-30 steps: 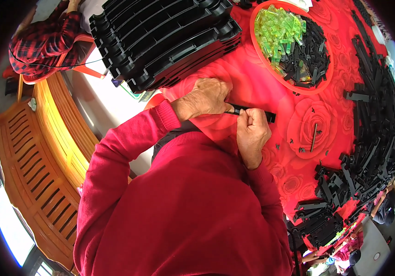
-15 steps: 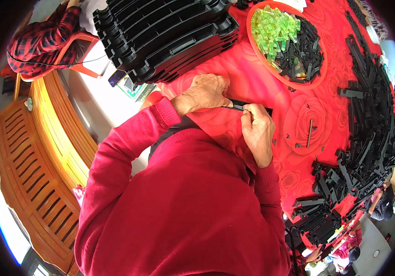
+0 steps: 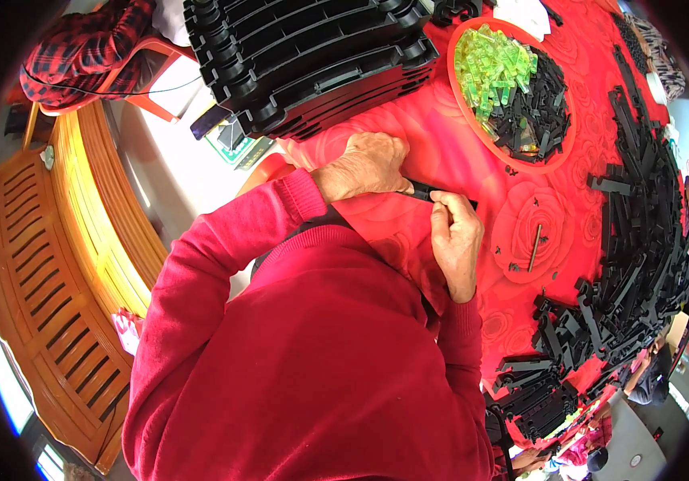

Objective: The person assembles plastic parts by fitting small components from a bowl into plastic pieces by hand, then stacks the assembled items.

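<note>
Between my two hands lies a narrow black plastic strip (image 3: 422, 190), just above the red rose-patterned cloth. My left hand (image 3: 367, 166) is closed on its left end, the thumb against the strip. At the other end, my right hand (image 3: 458, 232) pinches it between thumb and fingers, and the strip's dark tip shows just past them. The fingers cover much of the strip, so its finer shape is hidden. Right of my right hand, a thin metal rod (image 3: 534, 247) rests on the cloth among small black bits.
An orange-red basin (image 3: 569, 152) holds yellow-green clear pieces (image 3: 495, 68) and small black parts (image 3: 533, 112). Stacked black plastic trays (image 3: 328, 88) stand at the far left of the table. Heaped black strips (image 3: 641, 240) line the right side. A wooden bench (image 3: 48, 280) is at left; a person in plaid (image 3: 80, 56) sits beyond.
My view has shifted slightly, moving the whole scene a little. Both hands keep hold of the black strip, and my right fingers now sit a little differently on it.
</note>
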